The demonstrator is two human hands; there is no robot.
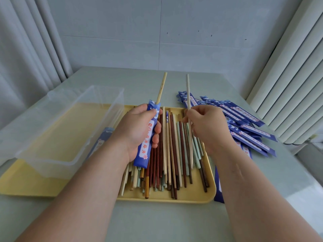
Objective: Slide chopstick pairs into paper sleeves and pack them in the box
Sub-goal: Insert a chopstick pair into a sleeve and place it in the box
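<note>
My left hand [138, 130] grips a blue paper sleeve [146, 145] with red characters; a pale bamboo chopstick [161, 88] sticks out of its top end. My right hand [208, 126] pinches a second pale chopstick [188, 91], held nearly upright, apart from the sleeve. Below both hands a yellow tray [192, 196] holds several loose chopsticks [173, 154] in brown, cream and mint. A clear plastic box [57, 130] stands on the tray's left part; a blue sleeved item [103, 137] shows through its wall.
A spread of several empty blue sleeves [248, 123] lies on the table right of the tray, one more [218, 186] along the tray's right edge. White curtains hang left and right; the grey wall is behind the table.
</note>
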